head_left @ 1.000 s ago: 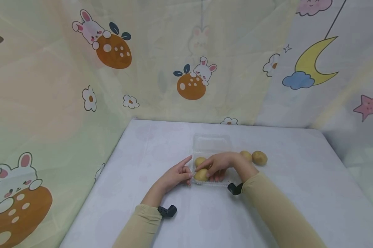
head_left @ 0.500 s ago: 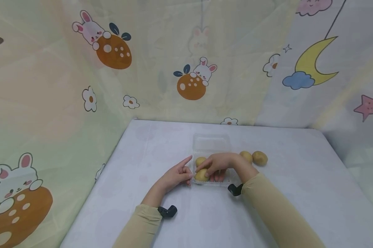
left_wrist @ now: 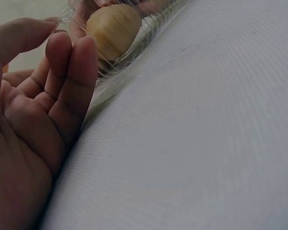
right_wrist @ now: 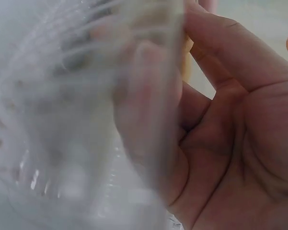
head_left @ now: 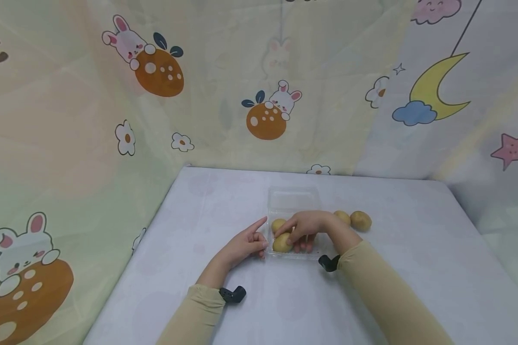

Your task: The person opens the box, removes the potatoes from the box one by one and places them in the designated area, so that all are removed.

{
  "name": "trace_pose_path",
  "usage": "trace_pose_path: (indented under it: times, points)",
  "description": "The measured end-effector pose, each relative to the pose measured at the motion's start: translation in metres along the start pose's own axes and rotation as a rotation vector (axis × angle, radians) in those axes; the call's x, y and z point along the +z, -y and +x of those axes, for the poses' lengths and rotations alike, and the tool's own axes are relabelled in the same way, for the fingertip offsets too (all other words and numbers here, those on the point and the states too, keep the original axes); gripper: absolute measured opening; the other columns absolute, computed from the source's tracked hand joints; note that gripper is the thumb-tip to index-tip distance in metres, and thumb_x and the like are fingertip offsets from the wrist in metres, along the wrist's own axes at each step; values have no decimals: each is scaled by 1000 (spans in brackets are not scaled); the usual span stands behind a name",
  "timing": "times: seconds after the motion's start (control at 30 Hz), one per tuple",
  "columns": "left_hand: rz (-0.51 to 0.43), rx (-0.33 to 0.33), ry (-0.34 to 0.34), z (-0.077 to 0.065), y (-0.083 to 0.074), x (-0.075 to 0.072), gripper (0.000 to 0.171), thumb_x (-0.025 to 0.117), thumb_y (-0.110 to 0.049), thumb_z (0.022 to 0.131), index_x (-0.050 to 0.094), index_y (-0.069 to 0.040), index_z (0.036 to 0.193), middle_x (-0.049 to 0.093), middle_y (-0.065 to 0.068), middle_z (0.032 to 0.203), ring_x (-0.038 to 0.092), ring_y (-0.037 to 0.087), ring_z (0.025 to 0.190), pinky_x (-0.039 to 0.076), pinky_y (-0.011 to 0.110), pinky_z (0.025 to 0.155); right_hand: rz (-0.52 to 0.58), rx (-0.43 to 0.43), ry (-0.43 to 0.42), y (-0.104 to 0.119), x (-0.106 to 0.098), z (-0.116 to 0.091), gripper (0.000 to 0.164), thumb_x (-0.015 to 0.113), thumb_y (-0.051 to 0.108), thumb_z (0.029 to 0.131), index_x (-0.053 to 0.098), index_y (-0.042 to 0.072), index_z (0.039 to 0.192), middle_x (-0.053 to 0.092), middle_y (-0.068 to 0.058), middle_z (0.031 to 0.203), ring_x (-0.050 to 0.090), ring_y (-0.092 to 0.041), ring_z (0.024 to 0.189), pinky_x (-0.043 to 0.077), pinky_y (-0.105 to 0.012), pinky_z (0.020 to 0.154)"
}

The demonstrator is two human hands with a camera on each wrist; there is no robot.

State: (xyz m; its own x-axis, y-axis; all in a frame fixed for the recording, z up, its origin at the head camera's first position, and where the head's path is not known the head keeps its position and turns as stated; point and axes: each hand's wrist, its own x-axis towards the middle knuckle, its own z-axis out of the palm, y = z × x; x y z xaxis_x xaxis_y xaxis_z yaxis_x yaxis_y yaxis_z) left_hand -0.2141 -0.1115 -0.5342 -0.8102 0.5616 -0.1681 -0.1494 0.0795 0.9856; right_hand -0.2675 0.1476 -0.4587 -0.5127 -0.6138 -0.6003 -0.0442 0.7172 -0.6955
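Note:
A clear plastic clamshell box (head_left: 293, 198) lies on the table with its lid folded back. My left hand (head_left: 246, 243) pinches the box's left rim between thumb and fingertips, index finger stretched along the side. Inside the box, my right hand (head_left: 305, 226) grips a yellow-brown potato (head_left: 281, 243) at the front left corner. Behind it sits a second potato (head_left: 278, 225), partly covered by the right fingers. The left wrist view shows the gripped potato (left_wrist: 114, 31) through the box wall. In the right wrist view, the blurred box wall (right_wrist: 86, 129) covers the right fingertips.
Two more potatoes lie on the table right of the box: one whole in view (head_left: 360, 221), the other (head_left: 342, 216) partly behind the right wrist. A white cloth (head_left: 276, 306) covers the table. A printed curtain (head_left: 216, 86) hangs behind it.
The right hand has shifted slightly to the right with the potato in its fingers. The left hand has stayed at the box's rim.

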Motion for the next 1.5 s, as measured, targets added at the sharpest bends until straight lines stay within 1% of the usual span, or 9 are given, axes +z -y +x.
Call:
trace_pose_path:
  times: [0.13, 0.43, 0.73, 0.83, 1.03, 1.2, 1.33, 1.43, 1.5]
  points:
    - [-1, -1, 2, 0, -1, 0, 81, 71, -19, 91, 25, -36, 156, 63, 1, 84, 62, 15, 70, 56, 32, 76, -12, -3, -5, 1, -2, -3, 33, 69, 25, 92, 68, 41, 121, 74, -15, 85, 63, -19, 59, 58, -34, 58]
    - [-8, 1, 2, 0, -1, 0, 82, 71, -18, 91, 25, -31, 157, 63, 1, 83, 62, 14, 69, 56, 31, 74, -19, -30, -30, 4, -10, -14, 36, 68, 27, 93, 65, 38, 127, 73, -15, 85, 65, -22, 64, 58, -36, 60]
    - [-13, -5, 1, 0, -2, 1, 84, 72, -20, 90, 24, -32, 157, 62, 0, 83, 62, 14, 69, 56, 31, 74, 3, -41, -63, 3, -15, -26, 35, 69, 27, 92, 67, 41, 124, 73, -19, 88, 64, -21, 62, 57, -35, 59]
    - [-16, -3, 3, 0, -3, 1, 84, 72, -19, 90, 23, -31, 157, 62, 0, 83, 62, 14, 69, 56, 31, 74, 16, -38, -83, 0, -15, -29, 34, 69, 27, 92, 67, 41, 123, 72, -21, 90, 64, -20, 64, 57, -34, 58]
    - [-19, -3, -1, 0, -3, 1, 83, 72, -20, 90, 24, -32, 157, 62, 1, 83, 62, 14, 70, 56, 32, 75, 67, -31, -135, -5, -18, -39, 33, 70, 27, 91, 68, 40, 122, 71, -18, 91, 62, -20, 68, 56, -32, 57]
    - [-19, -7, -4, 0, -1, 1, 82, 72, -20, 90, 25, -35, 156, 62, 1, 84, 62, 14, 70, 56, 32, 75, 77, -25, -170, -12, -23, -45, 33, 71, 35, 90, 67, 43, 122, 71, -21, 97, 61, -21, 71, 53, -32, 58]
    - [-28, -9, -4, 1, -2, 1, 82, 72, -19, 90, 25, -35, 156, 62, 2, 84, 62, 15, 70, 57, 33, 75, 89, -27, -191, -20, -26, -50, 35, 73, 37, 88, 66, 43, 122, 71, -24, 98, 60, -20, 67, 51, -31, 56]
    - [-33, -9, -4, 1, -1, 1, 81, 72, -18, 90, 26, -35, 155, 62, 2, 84, 62, 15, 69, 57, 33, 74, 102, -31, -208, -26, -27, -54, 36, 73, 38, 87, 66, 42, 123, 71, -22, 95, 58, -20, 63, 50, -31, 55]
    - [-33, -11, -4, 1, -1, 1, 81, 71, -17, 91, 26, -35, 155, 62, 2, 84, 62, 15, 69, 56, 32, 74, 115, -22, -225, -30, -28, -57, 37, 74, 39, 87, 66, 42, 122, 71, -19, 94, 56, -19, 62, 50, -31, 55]
